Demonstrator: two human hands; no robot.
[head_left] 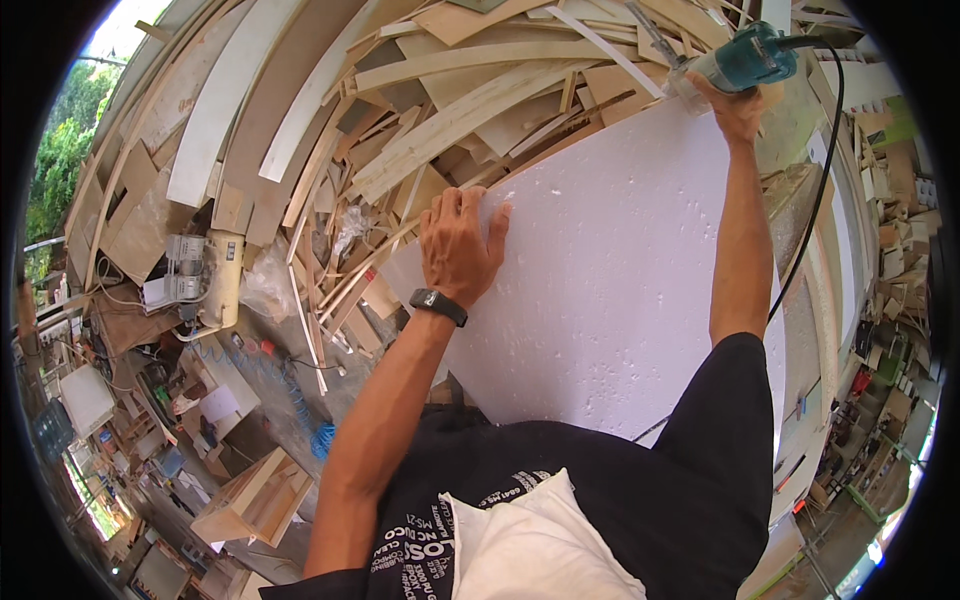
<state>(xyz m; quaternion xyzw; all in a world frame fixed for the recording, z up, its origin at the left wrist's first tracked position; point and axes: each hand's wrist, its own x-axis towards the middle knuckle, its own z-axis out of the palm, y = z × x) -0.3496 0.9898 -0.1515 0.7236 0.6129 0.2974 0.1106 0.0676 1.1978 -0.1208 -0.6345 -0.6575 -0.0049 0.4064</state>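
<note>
No clear packages, labels, signs or screens are showing near either grip; small boxes far right are possibly packages, too blurred.

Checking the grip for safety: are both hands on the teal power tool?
No: only the right hand grips the teal power tool; the left hand rests flat on the white foam board.

Heaped wood offcuts [430,110] (compressor [200,275] beside)

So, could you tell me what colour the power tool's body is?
Teal, on the trim router in the right hand; head view.
</note>
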